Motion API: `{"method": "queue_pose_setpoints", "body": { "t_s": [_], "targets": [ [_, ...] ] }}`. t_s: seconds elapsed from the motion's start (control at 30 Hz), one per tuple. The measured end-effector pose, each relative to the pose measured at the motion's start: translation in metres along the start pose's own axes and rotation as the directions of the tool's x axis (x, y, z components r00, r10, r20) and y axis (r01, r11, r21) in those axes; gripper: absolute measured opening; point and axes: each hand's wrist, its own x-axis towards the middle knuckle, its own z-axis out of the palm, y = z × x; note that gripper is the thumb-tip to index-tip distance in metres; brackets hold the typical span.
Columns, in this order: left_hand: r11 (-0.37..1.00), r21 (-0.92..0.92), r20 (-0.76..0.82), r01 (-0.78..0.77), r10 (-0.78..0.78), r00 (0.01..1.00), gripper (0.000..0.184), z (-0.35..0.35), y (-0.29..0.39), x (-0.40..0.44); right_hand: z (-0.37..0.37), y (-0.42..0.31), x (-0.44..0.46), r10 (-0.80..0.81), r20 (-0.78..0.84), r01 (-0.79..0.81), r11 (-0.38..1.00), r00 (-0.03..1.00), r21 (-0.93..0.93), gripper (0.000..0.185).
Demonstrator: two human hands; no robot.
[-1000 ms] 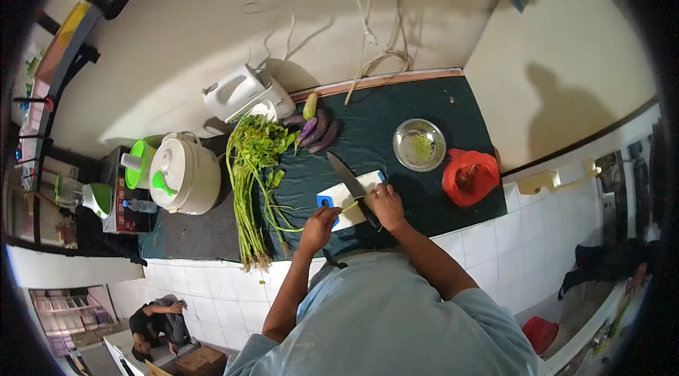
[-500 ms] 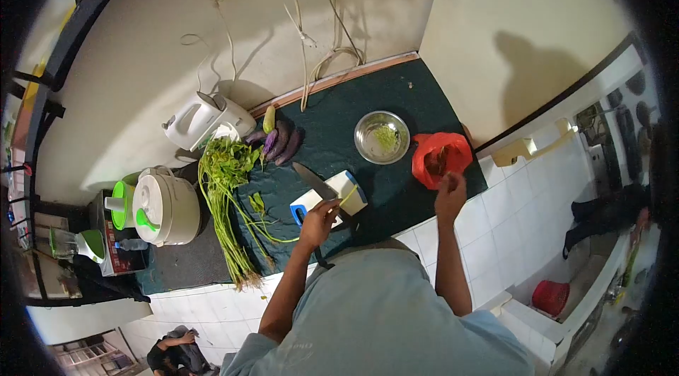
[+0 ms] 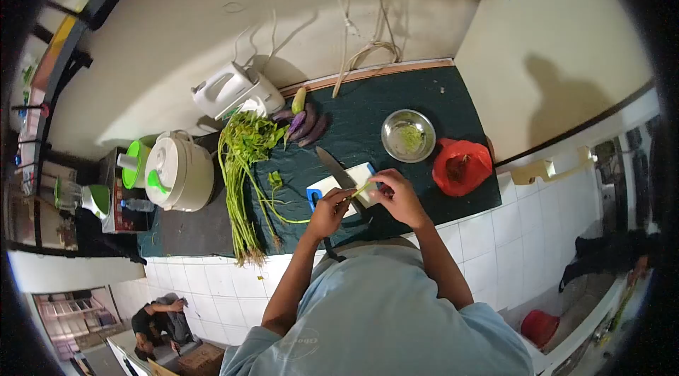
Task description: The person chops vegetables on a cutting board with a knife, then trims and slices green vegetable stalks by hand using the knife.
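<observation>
My left hand (image 3: 329, 213) is closed around a long green vegetable stalk (image 3: 362, 189), whose far length trails left toward the leafy bunch. With fingers bent in a pinch, my right hand (image 3: 397, 198) is at the stalk's upper end. Both hands are over a white cutting board (image 3: 325, 186) with blue corners. Lying across the board is a knife (image 3: 336, 168), its blade pointing toward the wall and its handle end partly hidden. Beyond the right hand stand a steel bowl (image 3: 388, 144) with chopped green bits inside and a red plastic bag (image 3: 444, 176) holding dark scraps.
Leafy greens with long stems (image 3: 240, 185) lie left of the board. Purple eggplants (image 3: 311, 125) are behind it, near a white hand mixer (image 3: 233, 91). A rice cooker (image 3: 187, 174) stands at the left. Another person (image 3: 159, 323) sits on the floor at lower left.
My right hand has moved left from the red bag to the stalk's end above the board. My left hand still holds the stalk. The camera view has shifted.
</observation>
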Motion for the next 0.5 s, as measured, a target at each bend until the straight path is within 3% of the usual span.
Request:
{"method": "queue_pose_setpoints", "body": {
  "t_s": [0.1,0.17,0.3,0.37,0.43,0.47,0.5],
  "targets": [
    [1.0,0.022,-0.033,0.015,-0.014,0.999,0.039,-0.01,-0.008,-0.014,0.004,-0.004,0.012,-0.058,0.018,0.059,0.998,0.998,-0.028,0.046],
    [0.999,-0.023,-0.054,0.041,-0.042,0.998,0.039,-0.013,-0.012,-0.024,0.003,-0.022,0.017,0.036,0.078,-0.041,0.997,0.996,0.07,0.04],
    [0.995,-0.09,-0.078,0.036,-0.043,0.996,0.034,-0.013,-0.019,-0.034,0.026,-0.007,0.026,0.054,0.28,-0.075,0.995,0.959,0.063,0.023],
    [0.993,-0.028,-0.101,0.117,-0.119,0.988,0.032,-0.021,-0.016,-0.036,0.037,-0.005,0.029,0.086,0.267,-0.116,0.988,0.96,0.098,0.019],
    [0.978,0.027,-0.127,0.207,-0.202,0.971,0.03,-0.028,-0.023,-0.044,0.044,-0.004,0.031,0.181,0.027,-0.182,0.982,0.983,0.049,0.015],
    [0.969,0.063,-0.171,0.239,-0.226,0.959,0.029,-0.029,-0.04,-0.05,0.052,0.015,0.031,0.191,-0.073,-0.179,0.972,0.979,0.15,0.014],
    [0.958,0.097,-0.212,0.27,-0.245,0.946,0.029,-0.033,-0.051,-0.054,0.056,0.029,0.03,0.187,-0.066,-0.175,0.973,0.98,0.15,0.014]
  ]
}}
